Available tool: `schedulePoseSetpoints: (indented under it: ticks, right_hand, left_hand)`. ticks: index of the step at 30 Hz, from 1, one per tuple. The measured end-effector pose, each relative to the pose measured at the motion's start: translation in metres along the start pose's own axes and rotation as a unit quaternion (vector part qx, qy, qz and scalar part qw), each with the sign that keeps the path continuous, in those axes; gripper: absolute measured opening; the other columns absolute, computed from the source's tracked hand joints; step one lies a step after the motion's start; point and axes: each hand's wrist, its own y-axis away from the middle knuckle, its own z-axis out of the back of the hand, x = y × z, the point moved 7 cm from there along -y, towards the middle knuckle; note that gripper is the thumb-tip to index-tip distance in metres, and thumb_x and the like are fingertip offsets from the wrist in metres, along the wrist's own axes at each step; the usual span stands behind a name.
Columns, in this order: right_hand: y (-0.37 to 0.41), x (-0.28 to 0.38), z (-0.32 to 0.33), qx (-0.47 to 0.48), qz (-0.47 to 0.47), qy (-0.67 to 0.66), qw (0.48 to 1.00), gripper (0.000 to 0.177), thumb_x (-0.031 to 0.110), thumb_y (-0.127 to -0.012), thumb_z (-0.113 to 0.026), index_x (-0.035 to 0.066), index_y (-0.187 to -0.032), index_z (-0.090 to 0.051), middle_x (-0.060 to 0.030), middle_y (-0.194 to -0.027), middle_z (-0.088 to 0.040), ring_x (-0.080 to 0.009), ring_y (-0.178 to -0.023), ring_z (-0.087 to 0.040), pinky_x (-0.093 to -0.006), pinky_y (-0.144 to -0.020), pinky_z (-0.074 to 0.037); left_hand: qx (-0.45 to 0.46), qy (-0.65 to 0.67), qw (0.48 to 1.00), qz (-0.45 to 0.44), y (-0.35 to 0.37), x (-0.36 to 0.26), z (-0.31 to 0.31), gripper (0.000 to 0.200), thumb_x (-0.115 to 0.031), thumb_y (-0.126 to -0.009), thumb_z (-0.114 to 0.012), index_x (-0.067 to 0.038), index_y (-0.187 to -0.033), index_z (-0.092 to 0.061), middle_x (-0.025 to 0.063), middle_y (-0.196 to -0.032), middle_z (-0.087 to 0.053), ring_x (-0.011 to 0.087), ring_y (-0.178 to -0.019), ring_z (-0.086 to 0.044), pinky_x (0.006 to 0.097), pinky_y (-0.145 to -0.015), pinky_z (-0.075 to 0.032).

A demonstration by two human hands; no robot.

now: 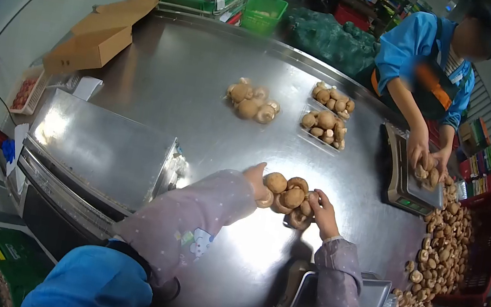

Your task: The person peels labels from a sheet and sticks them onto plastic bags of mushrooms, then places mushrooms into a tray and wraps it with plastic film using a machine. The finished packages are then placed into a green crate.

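A cluster of brown mushrooms sits between my two hands over the steel table. My left hand grips its left side, with a pale mushroom against the fingers. On the right side, the fingers of my right hand are curled against the mushrooms. Whether a tray lies under the cluster is hidden. Farther back is a loose group of mushrooms. To its right stand two see-through trays filled with mushrooms, one nearer and one farther.
Across the table, another person's hands hold mushrooms over a scale. A mushroom heap spills from a red crate at right. A metal machine stands left, a cardboard box behind it. A metal tray lies by my right sleeve.
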Motion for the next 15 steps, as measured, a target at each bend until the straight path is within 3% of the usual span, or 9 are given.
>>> schedulePoseSetpoints:
  ticks: [4, 6, 7, 9, 10, 13, 15]
  right_hand:
    - [0.054, 0.08, -0.01, -0.015, 0.034, -0.028, 0.999, 0.049, 0.035, -0.092, -0.051, 0.004, -0.129, -0.044, -0.009, -0.114, -0.055, -0.0173, -0.097, -0.056, -0.0293, -0.071, -0.049]
    - [0.08, 0.133, -0.026, 0.012, 0.062, -0.03, 0.998, 0.048, 0.035, -0.092, -0.05, 0.003, -0.128, -0.044, -0.0089, -0.114, -0.055, -0.0167, -0.097, -0.056, -0.029, -0.071, -0.049]
    - [0.092, 0.162, -0.041, 0.032, 0.083, -0.037, 0.995, 0.048, 0.035, -0.093, -0.05, 0.003, -0.128, -0.044, -0.0087, -0.114, -0.054, -0.0161, -0.097, -0.056, -0.0287, -0.072, -0.048]
    - [0.112, 0.219, -0.082, 0.066, 0.094, -0.038, 0.993, 0.048, 0.035, -0.093, -0.049, 0.003, -0.128, -0.043, -0.0093, -0.115, -0.054, -0.0159, -0.097, -0.056, -0.0285, -0.073, -0.047]
    - [0.118, 0.245, -0.106, 0.08, 0.121, -0.021, 0.989, 0.048, 0.035, -0.093, -0.049, 0.003, -0.128, -0.042, -0.0098, -0.114, -0.055, -0.0162, -0.097, -0.055, -0.0287, -0.073, -0.047]
    - [0.131, 0.297, -0.195, 0.121, 0.132, -0.059, 0.982, 0.046, 0.036, -0.092, -0.05, 0.004, -0.124, -0.042, -0.0112, -0.102, -0.056, -0.0169, -0.087, -0.056, -0.0295, -0.065, -0.048]
    - [0.108, 0.297, -0.261, 0.138, 0.149, -0.035, 0.979, 0.042, 0.037, -0.092, -0.051, 0.005, -0.119, -0.044, -0.0102, -0.097, -0.057, -0.0166, -0.083, -0.056, -0.0296, -0.063, -0.047]
  left_hand:
    - [-0.047, -0.065, 0.997, 0.005, 0.052, -0.026, 0.051, 0.095, -0.016, -0.061, -0.077, -0.008, -0.141, -0.025, 0.0227, -0.124, -0.047, 0.0326, -0.113, -0.049, 0.0364, -0.097, -0.041]
    - [-0.037, -0.092, 0.992, -0.073, 0.094, -0.035, 0.099, 0.096, -0.019, -0.06, -0.078, -0.01, -0.14, -0.027, 0.0222, -0.116, -0.052, 0.032, -0.108, -0.052, 0.0372, -0.094, -0.043]
    - [-0.053, -0.09, 0.993, -0.063, 0.118, -0.03, 0.129, 0.096, -0.019, -0.06, -0.078, -0.01, -0.14, -0.027, 0.0222, -0.116, -0.052, 0.032, -0.108, -0.052, 0.0372, -0.094, -0.043]
    - [-0.029, -0.1, 0.988, -0.116, 0.165, -0.024, 0.185, 0.099, -0.022, -0.057, -0.081, -0.011, -0.14, -0.028, 0.023, -0.114, -0.052, 0.0315, -0.108, -0.052, 0.037, -0.091, -0.044]
    - [-0.002, -0.07, 0.994, -0.085, 0.18, -0.01, 0.212, 0.102, -0.024, -0.055, -0.084, -0.013, -0.14, -0.028, 0.0232, -0.114, -0.052, 0.0308, -0.106, -0.053, 0.036, -0.089, -0.045]
    - [-0.088, -0.132, 0.985, -0.071, 0.233, 0.039, 0.295, 0.104, -0.023, -0.053, -0.085, -0.012, -0.139, -0.028, 0.0224, -0.112, -0.053, 0.0305, -0.102, -0.056, 0.0358, -0.087, -0.046]
    - [-0.117, -0.149, 0.98, -0.064, 0.252, 0.082, 0.338, 0.105, -0.023, -0.052, -0.086, -0.012, -0.139, -0.028, 0.0219, -0.111, -0.054, 0.0302, -0.1, -0.056, 0.0357, -0.086, -0.046]
